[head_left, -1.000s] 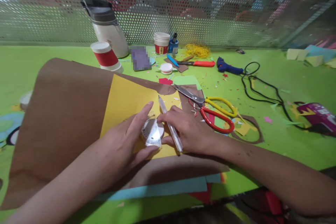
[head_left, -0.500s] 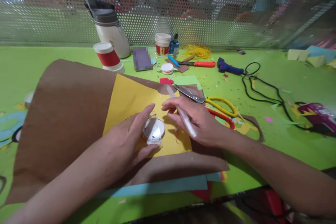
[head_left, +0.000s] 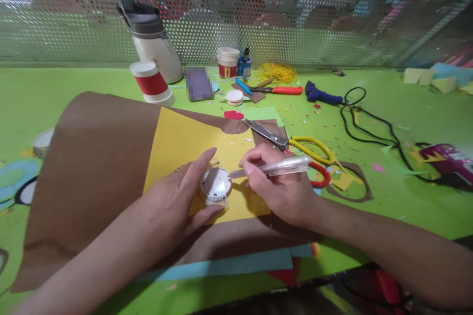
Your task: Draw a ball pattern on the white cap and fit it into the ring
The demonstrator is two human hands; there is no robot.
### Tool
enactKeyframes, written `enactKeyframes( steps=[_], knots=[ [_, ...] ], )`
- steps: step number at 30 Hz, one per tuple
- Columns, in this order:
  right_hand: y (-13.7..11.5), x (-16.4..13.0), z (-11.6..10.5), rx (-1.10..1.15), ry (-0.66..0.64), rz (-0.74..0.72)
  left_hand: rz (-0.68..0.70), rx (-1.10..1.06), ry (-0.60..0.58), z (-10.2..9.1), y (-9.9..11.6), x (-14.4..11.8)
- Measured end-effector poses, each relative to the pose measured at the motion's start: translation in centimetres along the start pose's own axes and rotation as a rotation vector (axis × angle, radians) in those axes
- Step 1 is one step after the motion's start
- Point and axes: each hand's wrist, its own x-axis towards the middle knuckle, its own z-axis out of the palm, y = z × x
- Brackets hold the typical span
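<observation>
A small round transparent container is pinned flat on the yellow paper sheet by the left hand, thumb and forefinger spread around its rim. A clear pen is gripped in the closed right hand, tip set at the container's right edge. The yellow sheet lies over brown paper; scissors rest just beside the right hand. For a clean outline, the container is best kept pressed without sliding, the pen tip held tight against the rim, and the fingers shifted as the tip passes.
</observation>
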Motion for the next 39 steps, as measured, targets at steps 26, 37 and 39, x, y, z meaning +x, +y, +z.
enactKeyframes(
  steps=[26, 37, 39],
  knots=[
    [0.15, -0.2, 0.46, -0.042, -0.045, 0.005, 0.004, -0.019, -0.032, -0.17, 0.22, -0.06],
    [0.21, -0.21, 0.49, -0.057, -0.051, -0.024, 0.022, 0.025, -0.035, -0.29, 0.34, 0.27],
    [0.26, -0.2, 0.46, -0.057, -0.057, -0.022, 0.021, 0.037, -0.039, -0.22, 0.26, 0.22]
  ],
)
